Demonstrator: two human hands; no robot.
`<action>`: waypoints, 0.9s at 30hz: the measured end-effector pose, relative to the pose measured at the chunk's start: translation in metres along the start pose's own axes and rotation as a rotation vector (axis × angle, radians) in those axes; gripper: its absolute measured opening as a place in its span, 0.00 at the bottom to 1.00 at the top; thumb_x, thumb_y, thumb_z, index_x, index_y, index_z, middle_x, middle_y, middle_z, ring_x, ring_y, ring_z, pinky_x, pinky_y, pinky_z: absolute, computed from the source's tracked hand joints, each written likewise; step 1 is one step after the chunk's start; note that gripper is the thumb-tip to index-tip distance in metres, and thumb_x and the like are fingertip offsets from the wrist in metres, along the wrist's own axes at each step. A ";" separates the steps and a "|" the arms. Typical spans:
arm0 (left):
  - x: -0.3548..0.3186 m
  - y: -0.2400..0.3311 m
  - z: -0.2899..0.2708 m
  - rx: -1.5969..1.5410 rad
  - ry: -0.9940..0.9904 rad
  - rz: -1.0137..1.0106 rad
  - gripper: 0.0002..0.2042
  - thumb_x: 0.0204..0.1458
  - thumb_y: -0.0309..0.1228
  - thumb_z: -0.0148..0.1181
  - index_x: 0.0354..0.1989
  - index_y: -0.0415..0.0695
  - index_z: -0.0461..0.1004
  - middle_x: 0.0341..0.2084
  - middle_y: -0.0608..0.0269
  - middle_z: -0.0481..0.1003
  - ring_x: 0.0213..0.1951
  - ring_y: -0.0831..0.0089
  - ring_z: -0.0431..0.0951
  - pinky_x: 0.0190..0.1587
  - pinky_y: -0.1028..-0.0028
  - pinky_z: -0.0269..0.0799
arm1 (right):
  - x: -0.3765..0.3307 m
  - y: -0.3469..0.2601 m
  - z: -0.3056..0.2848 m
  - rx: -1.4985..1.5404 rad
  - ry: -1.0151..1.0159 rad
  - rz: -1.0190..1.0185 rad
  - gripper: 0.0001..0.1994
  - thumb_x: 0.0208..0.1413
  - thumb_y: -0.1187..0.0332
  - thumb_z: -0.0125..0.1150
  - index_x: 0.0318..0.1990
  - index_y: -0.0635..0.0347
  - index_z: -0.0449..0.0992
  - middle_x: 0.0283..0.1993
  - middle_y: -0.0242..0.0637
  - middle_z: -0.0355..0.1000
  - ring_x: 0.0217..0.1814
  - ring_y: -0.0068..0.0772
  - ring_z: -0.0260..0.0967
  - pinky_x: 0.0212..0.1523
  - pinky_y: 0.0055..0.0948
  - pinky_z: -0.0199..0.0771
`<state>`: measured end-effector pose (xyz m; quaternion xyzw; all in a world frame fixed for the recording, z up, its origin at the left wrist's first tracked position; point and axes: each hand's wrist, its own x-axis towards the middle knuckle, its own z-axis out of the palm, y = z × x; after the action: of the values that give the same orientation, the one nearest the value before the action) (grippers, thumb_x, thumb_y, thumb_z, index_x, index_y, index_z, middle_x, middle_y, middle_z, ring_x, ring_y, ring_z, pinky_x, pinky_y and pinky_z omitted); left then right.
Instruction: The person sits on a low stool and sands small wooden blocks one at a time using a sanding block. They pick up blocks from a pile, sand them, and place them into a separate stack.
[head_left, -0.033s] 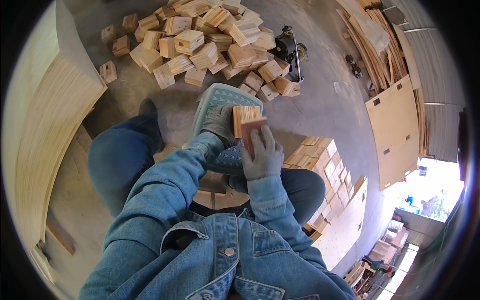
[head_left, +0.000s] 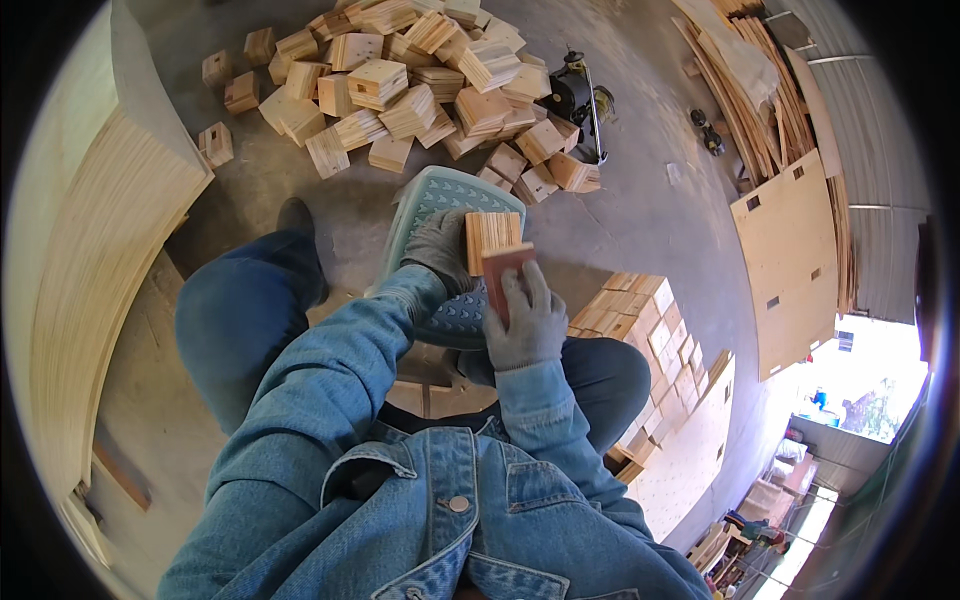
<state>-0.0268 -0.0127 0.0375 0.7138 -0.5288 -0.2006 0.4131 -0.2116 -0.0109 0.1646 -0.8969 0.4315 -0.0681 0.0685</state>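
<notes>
My left hand (head_left: 440, 245), in a grey glove, is closed on the left side of a layered plywood block (head_left: 490, 232). That block is held over a pale teal plastic stool (head_left: 408, 215) with a patterned top. In my gloved right hand (head_left: 530, 325) is a flat, reddish-brown sanding block (head_left: 508, 268) with a light-coloured edge. Its far end overlaps the plywood block's near right corner. My right fingers lie over its face, and its underside is hidden.
Beyond the stool lies a loose heap of plywood blocks (head_left: 380, 85). A black machine with a metal handle (head_left: 575, 95) stands beside it. Stacked blocks (head_left: 660, 340) sit on a board at my right. Large curved plywood sheets (head_left: 110, 220) rise at the left.
My right hand and the sanding block have shifted slightly toward me, so more of the plywood block shows. My left hand and the plywood block have stayed in place.
</notes>
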 end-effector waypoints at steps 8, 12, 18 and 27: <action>-0.003 0.004 -0.005 -0.050 -0.032 -0.061 0.42 0.39 0.45 0.78 0.66 0.51 0.65 0.59 0.50 0.71 0.64 0.47 0.69 0.71 0.55 0.63 | 0.029 -0.008 0.004 -0.048 0.037 0.000 0.27 0.53 0.57 0.70 0.63 0.44 0.79 0.74 0.35 0.65 0.62 0.62 0.69 0.60 0.60 0.72; -0.003 -0.011 0.006 -0.017 -0.003 -0.028 0.46 0.36 0.48 0.81 0.66 0.50 0.65 0.57 0.48 0.70 0.62 0.45 0.69 0.68 0.55 0.65 | 0.104 -0.017 0.013 -0.058 -0.007 0.056 0.27 0.54 0.55 0.69 0.64 0.42 0.78 0.74 0.34 0.65 0.62 0.62 0.70 0.59 0.58 0.74; 0.000 -0.020 0.020 -0.054 0.022 -0.002 0.46 0.35 0.48 0.81 0.65 0.50 0.65 0.57 0.49 0.70 0.61 0.47 0.69 0.67 0.56 0.66 | 0.134 0.002 0.031 -0.038 0.096 -0.003 0.28 0.55 0.52 0.69 0.65 0.41 0.77 0.75 0.34 0.64 0.62 0.64 0.70 0.59 0.57 0.74; 0.001 0.001 0.000 -0.002 0.014 0.008 0.42 0.38 0.45 0.79 0.63 0.49 0.66 0.55 0.49 0.72 0.60 0.47 0.71 0.67 0.55 0.66 | -0.003 -0.001 0.001 0.016 0.021 -0.015 0.29 0.51 0.58 0.72 0.64 0.47 0.79 0.74 0.37 0.65 0.63 0.60 0.68 0.62 0.57 0.71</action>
<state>-0.0271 -0.0135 0.0380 0.7128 -0.5285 -0.1946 0.4180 -0.2130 -0.0077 0.1638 -0.8988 0.4249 -0.0814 0.0708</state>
